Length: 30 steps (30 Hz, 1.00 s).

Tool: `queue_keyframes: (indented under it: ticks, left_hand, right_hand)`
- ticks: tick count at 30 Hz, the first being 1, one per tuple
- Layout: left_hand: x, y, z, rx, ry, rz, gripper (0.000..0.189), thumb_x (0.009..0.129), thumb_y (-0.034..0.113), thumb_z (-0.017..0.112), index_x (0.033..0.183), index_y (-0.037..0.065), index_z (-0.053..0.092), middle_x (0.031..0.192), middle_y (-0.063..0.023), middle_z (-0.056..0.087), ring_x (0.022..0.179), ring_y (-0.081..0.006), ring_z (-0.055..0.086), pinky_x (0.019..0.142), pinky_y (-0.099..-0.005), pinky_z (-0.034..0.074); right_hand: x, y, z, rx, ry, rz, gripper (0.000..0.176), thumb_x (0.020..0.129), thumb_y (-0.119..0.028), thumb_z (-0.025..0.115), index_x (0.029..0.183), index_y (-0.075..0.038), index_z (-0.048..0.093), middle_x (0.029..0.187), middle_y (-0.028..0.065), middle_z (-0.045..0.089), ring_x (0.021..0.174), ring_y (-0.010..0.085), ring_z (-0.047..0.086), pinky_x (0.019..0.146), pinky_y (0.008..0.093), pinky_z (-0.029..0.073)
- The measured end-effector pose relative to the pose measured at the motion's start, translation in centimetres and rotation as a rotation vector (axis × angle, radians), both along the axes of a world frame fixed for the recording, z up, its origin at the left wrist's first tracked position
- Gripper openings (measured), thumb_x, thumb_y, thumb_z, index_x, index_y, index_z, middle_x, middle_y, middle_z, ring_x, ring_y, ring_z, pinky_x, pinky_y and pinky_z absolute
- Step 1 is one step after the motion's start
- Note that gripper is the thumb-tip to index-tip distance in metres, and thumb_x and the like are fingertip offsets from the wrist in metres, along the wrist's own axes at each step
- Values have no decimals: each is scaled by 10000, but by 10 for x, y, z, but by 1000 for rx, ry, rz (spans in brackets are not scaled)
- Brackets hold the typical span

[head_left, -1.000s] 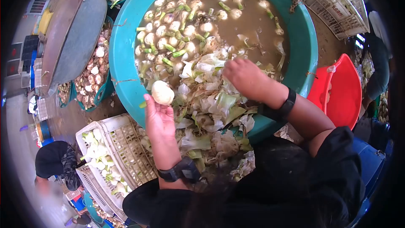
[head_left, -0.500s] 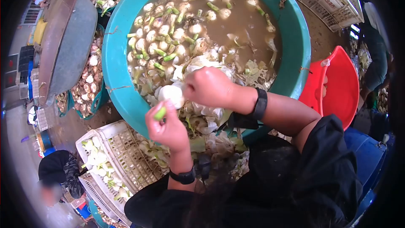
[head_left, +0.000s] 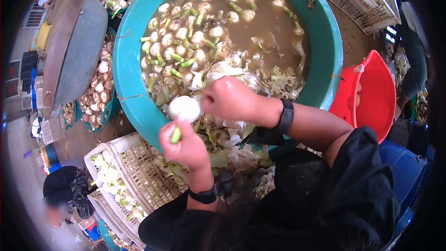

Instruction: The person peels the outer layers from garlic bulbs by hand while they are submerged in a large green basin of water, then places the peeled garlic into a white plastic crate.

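My left hand [head_left: 186,148] is closed round the green stem of a peeled white garlic bulb [head_left: 185,108], which points up and away from me over the near rim of a teal tub [head_left: 132,107]. Just right of the bulb, my right hand [head_left: 234,100] is curled into a fist; whatever its fingers hold is hidden. Beneath both hands lies a heap of wet, pale peelings [head_left: 232,72]. In the tub's murky brown water float many garlic bulbs [head_left: 197,37] with short green stems, mostly on the left side.
To the lower left, a cream plastic crate [head_left: 127,158] holds whitish bulbs with green stems. A red basin [head_left: 376,102] and a blue barrel [head_left: 404,162] stand at my right. Another person [head_left: 69,188] bends at the lower left; unpeeled bulbs [head_left: 97,90] fill a container at left.
The garlic bulb has turned in my left hand, its white top shifting slightly left and its stem pointing more downward. My right fist stays almost in place.
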<state>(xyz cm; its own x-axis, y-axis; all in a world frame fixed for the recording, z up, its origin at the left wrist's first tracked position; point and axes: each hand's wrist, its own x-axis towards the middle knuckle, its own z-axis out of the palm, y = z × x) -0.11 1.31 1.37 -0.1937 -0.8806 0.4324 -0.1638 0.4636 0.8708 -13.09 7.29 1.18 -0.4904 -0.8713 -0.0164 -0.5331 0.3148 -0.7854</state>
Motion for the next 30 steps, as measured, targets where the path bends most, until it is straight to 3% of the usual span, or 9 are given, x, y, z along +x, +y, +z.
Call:
queue_keyframes:
  ticks: [3,13,16,19,23,25,26,27,30]
  left_hand:
    - [-4,-15,26,761,389,119,164,802,177,636,816,51,532,679,-7,530,563,-99,508,486,-231,414]
    - [45,-45,-1,1348,616,-125,277,846,371,523,870,96,545,534,68,431,416,-39,384,379,-157,320]
    - [171,-114,13,1188,1203,-120,398,831,459,478,771,66,468,530,28,432,427,-70,404,400,-188,368]
    - [257,-154,39,555,1350,493,471,849,499,403,724,48,445,575,-8,457,483,-116,473,450,-246,409]
    - [194,-118,49,877,1105,-16,416,890,415,363,766,33,473,608,-42,476,535,-129,490,460,-282,399]
    - [128,-97,27,809,690,-102,359,909,346,361,861,7,468,804,-105,538,604,-129,508,555,-302,449]
    - [111,-94,1,1019,775,-601,378,890,373,401,982,12,462,962,-137,518,697,-167,527,664,-324,465]
    - [40,-42,21,931,291,-122,455,885,450,388,1043,30,460,1004,-159,530,833,-231,538,678,-351,452]
    - [-35,15,4,1195,65,-331,605,855,575,353,1177,66,414,1070,-172,502,867,-230,523,703,-307,426]
  right_hand:
    - [-22,11,-34,307,66,-45,268,723,-258,499,660,-25,618,698,193,603,666,337,599,623,414,488]
    - [-2,7,1,71,-53,144,315,819,-366,533,943,-79,569,800,152,604,719,336,588,657,401,464]
    - [-70,20,-75,-144,96,-483,319,713,-263,665,936,-55,569,903,167,582,867,309,565,742,392,457]
    - [-159,59,-95,222,339,-991,535,701,-306,658,1112,-24,461,1033,198,554,931,347,549,826,404,441]
    - [-217,82,-142,461,3,-1155,479,764,-265,555,1146,-10,419,1166,211,478,1045,345,493,872,433,404]
    - [-191,64,-121,318,-261,-789,424,803,-191,510,1185,-33,420,1137,164,507,994,274,526,829,369,430]
    - [-174,53,-107,247,-381,-590,404,823,-154,487,1205,-44,420,1122,140,522,968,239,543,808,337,443]
    - [-153,42,-92,182,-498,-384,390,842,-117,465,1225,-55,421,1107,117,537,942,204,560,786,304,455]
    - [-52,-5,-34,-466,-1129,-485,299,823,-26,497,1120,-57,511,1059,113,510,894,164,568,725,249,462]
